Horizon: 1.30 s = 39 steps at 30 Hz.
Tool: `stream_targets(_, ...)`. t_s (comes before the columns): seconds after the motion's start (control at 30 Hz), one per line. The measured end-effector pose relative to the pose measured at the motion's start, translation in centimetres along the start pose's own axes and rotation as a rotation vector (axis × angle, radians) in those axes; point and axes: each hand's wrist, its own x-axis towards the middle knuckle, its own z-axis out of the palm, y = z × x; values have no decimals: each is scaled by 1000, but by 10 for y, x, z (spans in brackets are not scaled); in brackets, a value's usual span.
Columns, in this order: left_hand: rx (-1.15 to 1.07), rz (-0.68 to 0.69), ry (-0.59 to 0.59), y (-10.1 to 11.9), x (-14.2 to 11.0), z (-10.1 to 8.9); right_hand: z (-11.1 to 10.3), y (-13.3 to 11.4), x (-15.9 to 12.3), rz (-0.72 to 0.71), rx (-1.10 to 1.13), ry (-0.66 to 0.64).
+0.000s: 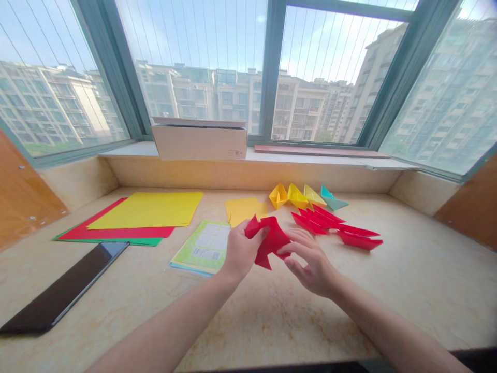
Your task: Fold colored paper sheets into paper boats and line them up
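Observation:
A partly folded piece of red origami paper is held up above the sill, with several pointed flaps sticking out. My left hand pinches its left side between thumb and fingers. At its right edge, my right hand touches the paper with curled fingertips, the thumb a little apart below. Whether those fingertips grip the paper or only press it, I cannot tell. Just beyond my right hand lie several red folded paper boats. Behind them stand yellow folded paper boats and a teal one.
Yellow, red and green paper sheets are stacked at the left. Nearer, a dark phone or tablet lies flat. A green paper packet and small orange-yellow sheets sit by my left hand. A white box stands on the window ledge.

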Motion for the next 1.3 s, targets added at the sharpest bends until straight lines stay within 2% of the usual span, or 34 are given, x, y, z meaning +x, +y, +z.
stream_targets(0.1, 17, 1, -12, 1, -1, 0, -3, 3, -2, 21, 64, 28)
stream_targets(0.27, -50, -46, -125, 1, -4, 3, 1, 13, -6, 309, 250, 251)
stream_targets(0.37, -59, -53, -194, 2, -7, 5, 2, 18, -4, 386, 241, 229)
stream_targets(0.53, -140, -36, -327, 5, -10, 6, 0, 17, 0, 358, 224, 152)
stream_targets(0.63, -109, 1, -362, 5, -10, 5, 1, 14, 0, 336, 211, 111)
stream_targets(0.77, -28, 46, -374, 3, -12, 5, 3, 10, 1, 363, 180, 126)
stream_targets(0.93, -49, 65, -351, 5, -15, 7, 0, 11, 3, 396, 147, 171)
stream_targets(1.13, 14, 39, -317, 1, -11, 6, -3, 14, 4, 402, 206, 123)
stream_targets(1.3, 83, 71, -381, -2, -8, 2, -3, 22, 0, 423, 249, 118)
